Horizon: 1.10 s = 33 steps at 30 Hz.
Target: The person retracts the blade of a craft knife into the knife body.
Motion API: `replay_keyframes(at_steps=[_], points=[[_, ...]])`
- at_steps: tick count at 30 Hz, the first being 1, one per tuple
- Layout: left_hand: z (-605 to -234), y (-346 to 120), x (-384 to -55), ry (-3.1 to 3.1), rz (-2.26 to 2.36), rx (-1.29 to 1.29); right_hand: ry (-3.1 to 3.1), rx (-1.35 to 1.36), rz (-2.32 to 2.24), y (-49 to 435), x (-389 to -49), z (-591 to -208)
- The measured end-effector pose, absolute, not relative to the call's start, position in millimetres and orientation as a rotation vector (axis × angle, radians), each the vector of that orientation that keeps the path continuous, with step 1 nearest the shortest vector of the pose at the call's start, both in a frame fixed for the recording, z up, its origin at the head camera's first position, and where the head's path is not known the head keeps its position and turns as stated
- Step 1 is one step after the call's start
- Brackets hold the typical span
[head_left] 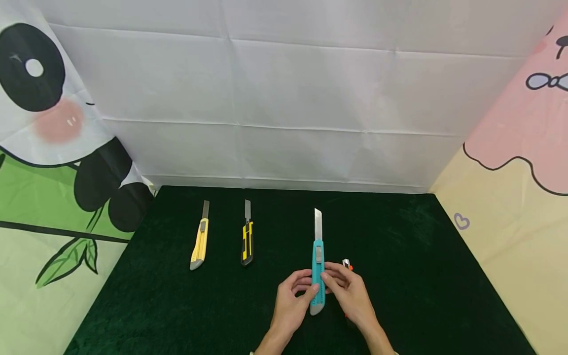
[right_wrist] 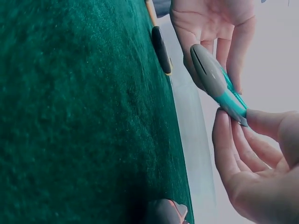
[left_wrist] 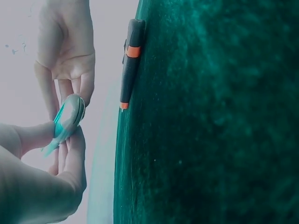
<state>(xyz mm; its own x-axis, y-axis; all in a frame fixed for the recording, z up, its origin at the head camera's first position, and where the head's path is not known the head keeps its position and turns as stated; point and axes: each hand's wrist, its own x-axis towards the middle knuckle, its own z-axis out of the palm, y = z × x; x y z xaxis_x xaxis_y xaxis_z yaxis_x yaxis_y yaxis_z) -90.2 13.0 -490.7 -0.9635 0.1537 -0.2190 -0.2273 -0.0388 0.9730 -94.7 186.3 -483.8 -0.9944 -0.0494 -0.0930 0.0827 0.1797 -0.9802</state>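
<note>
A teal box cutter (head_left: 317, 256) with a grey end is held upright in the head view, its long blade (head_left: 318, 224) out and pointing away. My left hand (head_left: 289, 303) pinches its handle between thumb and fingers from the left. From the right, my right hand (head_left: 353, 296) pinches the same handle, slightly higher up. Both wrist views show the cutter raised off the cloth. Partly hidden behind my right hand lies a black-and-orange box cutter (left_wrist: 132, 65), seen whole in the left wrist view.
A yellow box cutter (head_left: 200, 241) and a black-and-yellow one (head_left: 247, 244) lie on the left side of the dark green cloth (head_left: 177, 315), blades out. A white sheet (head_left: 301, 98) hangs behind, with printed cartoon sheets on both sides.
</note>
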Motion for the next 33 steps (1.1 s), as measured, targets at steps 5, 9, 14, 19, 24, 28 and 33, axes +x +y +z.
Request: replay_keyframes(at_steps=[5, 9, 14, 19, 24, 28, 33], points=[[-492.0, 13.0, -89.9, 2.01, 2.087, -0.06, 2.308, 0.029, -1.956, 186.7, -95.7, -485.7], [-492.0, 13.8, -92.0, 2.061, 2.075, -0.07, 2.291, 0.024, -1.961, 186.4, -95.5, -487.4], [-491.6, 14.4, -97.3, 2.099, 2.071, -0.089, 2.277, 0.013, -1.947, 185.0, -94.3, -489.7], [-490.2, 14.2, -103.7, 2.132, 2.059, -0.075, 2.268, 0.003, -1.947, 184.9, -94.1, -492.5], [-490.4, 14.3, -109.6, 2.152, 2.065, -0.077, 2.263, -0.016, -1.924, 184.9, -93.8, -495.8], [-490.7, 14.5, -113.3, 2.182, 2.055, -0.082, 2.258, -0.02, -1.917, 183.6, -93.4, -497.9], [-491.0, 16.1, -119.9, 2.227, 2.048, -0.107, 2.242, -0.038, -1.927, 181.1, -93.3, -500.4]])
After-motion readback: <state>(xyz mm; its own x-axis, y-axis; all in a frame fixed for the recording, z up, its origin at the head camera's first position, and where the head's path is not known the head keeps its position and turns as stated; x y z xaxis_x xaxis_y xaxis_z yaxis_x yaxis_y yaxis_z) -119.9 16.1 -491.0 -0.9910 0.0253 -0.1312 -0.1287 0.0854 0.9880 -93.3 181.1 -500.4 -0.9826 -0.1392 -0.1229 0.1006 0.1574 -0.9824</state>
